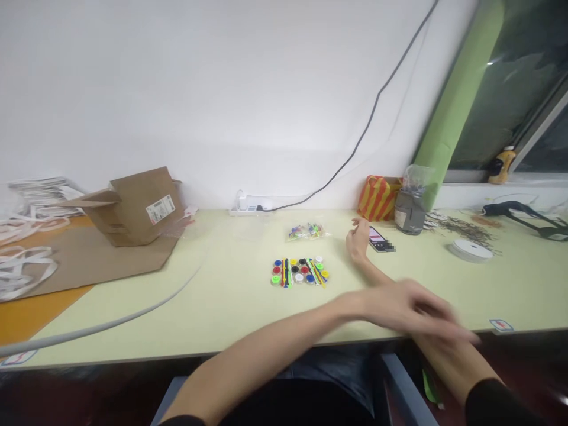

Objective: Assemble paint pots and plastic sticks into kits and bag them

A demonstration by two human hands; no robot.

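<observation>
Two bare forearms cross just above the front edge of a pale yellow table (231,319), the right one coming out of a black sleeve (497,405) and passing under the left. The left hand (410,310) is so blurred that its fingers cannot be read, spread or closed. The right hand (357,241) rests on the tabletop, its fingers loosely curled and holding nothing, just beside a smartphone (379,239) lying flat with its screen lit. Left of that hand sit a clear bag of small coloured parts (307,232) and, nearer the camera, a tight cluster of round coloured pieces and strips (299,272). A cardboard box (142,207) stands well off to the left.
</observation>
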